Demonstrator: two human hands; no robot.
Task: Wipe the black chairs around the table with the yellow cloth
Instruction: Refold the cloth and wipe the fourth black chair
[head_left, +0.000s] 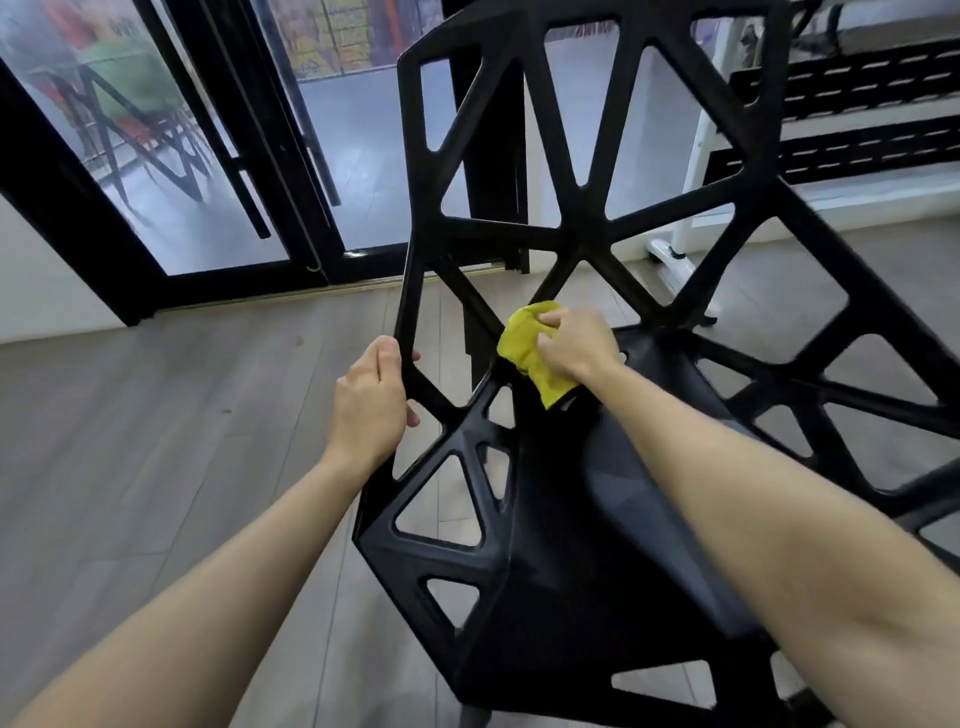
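- Chair (566, 545), black with a lattice of triangular openings, fills the centre and right of the frame; I see its back rising to the upper centre and its seat spreading toward the lower right.
- My left hand (371, 402), at centre left of the frame, grips the left edge bar of the chair's back, fingers curled round it and the thumb on the near side.
- My right hand (576, 345), just right of centre, clutches the yellow cloth (530, 351), bunched up under the fingers.
- The cloth touches the chair where the lower struts of the back meet the rear of the seat; a tail of it hangs below my hand onto the seat surface.
- Both forearms are bare and reach in from the bottom corners of the frame.
- A grey wood-look floor (156, 441) covers the left and lower left of the frame.
- Glass doors with black frames (218, 171) stand in the upper left; through the glass I make out another chair of similar shape, blurred.
- In the upper right sits a white frame carrying black slotted panels (841, 83); I cannot tell what it is.
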